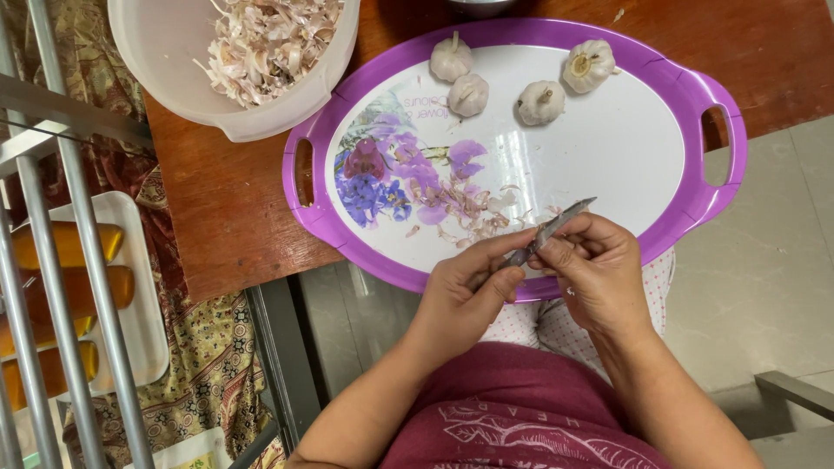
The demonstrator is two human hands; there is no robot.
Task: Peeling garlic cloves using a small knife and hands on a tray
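My left hand (465, 291) is closed around the handle of a small knife (560, 221), whose grey blade points up and to the right. My right hand (599, 269) pinches a small garlic clove (543, 229) against the blade; my fingers hide most of the clove. Both hands hover over the near rim of an oval tray (686, 78) with a purple rim and a white, flower-printed middle. Several whole garlic bulbs (540, 102) lie at the tray's far side. Loose papery peels (469, 213) lie on the tray just beyond my hands.
A white plastic bowl (174, 87) full of garlic skins (261, 35) stands on the brown wooden table (226, 200), far left of the tray. Metal bars (52, 260) and a white tray of orange bottles (130, 260) are at the left. Grey floor tiles (764, 260) lie to the right.
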